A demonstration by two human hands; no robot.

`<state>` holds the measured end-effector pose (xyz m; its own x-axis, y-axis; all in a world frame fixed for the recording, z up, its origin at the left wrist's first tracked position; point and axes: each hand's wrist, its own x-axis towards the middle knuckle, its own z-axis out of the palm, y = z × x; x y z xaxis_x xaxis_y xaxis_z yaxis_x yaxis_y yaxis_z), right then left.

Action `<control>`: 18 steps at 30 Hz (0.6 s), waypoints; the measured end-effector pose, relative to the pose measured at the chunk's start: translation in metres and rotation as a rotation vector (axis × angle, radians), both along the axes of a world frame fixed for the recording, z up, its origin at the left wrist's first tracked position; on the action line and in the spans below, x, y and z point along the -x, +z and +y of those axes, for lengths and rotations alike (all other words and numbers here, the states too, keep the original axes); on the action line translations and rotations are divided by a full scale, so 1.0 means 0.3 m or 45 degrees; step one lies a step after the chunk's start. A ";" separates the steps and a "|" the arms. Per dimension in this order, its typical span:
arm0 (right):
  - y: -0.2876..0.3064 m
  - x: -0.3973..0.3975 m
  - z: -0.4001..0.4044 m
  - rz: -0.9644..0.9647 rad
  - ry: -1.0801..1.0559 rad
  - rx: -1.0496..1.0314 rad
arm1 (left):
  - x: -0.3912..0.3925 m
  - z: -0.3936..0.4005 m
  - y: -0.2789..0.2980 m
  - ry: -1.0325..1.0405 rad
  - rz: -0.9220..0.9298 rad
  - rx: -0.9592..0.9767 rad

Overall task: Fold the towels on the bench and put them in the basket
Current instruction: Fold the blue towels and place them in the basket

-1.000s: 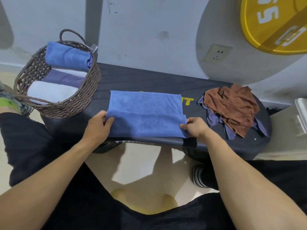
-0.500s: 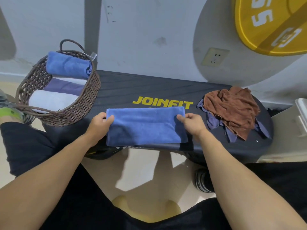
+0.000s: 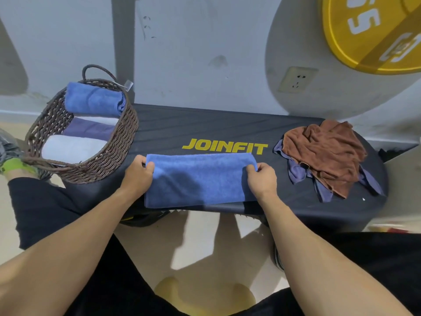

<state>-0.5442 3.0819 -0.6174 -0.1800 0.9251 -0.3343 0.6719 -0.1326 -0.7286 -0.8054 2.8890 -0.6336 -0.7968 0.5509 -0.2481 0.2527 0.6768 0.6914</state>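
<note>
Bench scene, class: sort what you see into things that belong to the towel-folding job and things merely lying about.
Part of the job:
blue towel, pinched by left hand and right hand
brown towel on a purple towel, both unfolded
basket holding folded towels
bench

Just lying about:
yellow weight plate
wall socket

Your dark bench carries a folded blue towel at 6 o'clock, a wicker basket at 9 o'clock, and a crumpled brown towel over a purple one at 3 o'clock.
</note>
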 end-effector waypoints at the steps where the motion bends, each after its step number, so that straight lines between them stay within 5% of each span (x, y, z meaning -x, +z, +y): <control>1: -0.008 -0.002 -0.009 -0.006 -0.008 -0.001 | 0.006 0.003 0.002 -0.011 -0.012 0.032; 11: 0.018 0.044 0.085 -0.250 0.274 0.028 | -0.001 0.057 0.027 -0.074 0.087 0.275; 18: 0.011 0.030 0.089 -0.112 0.237 0.026 | -0.015 0.058 0.035 -0.028 0.070 0.206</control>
<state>-0.5532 3.1087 -0.6140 -0.3165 0.8715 -0.3746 0.7474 -0.0141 -0.6643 -0.8009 2.9062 -0.6232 -0.7999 0.5249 -0.2911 0.3032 0.7719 0.5588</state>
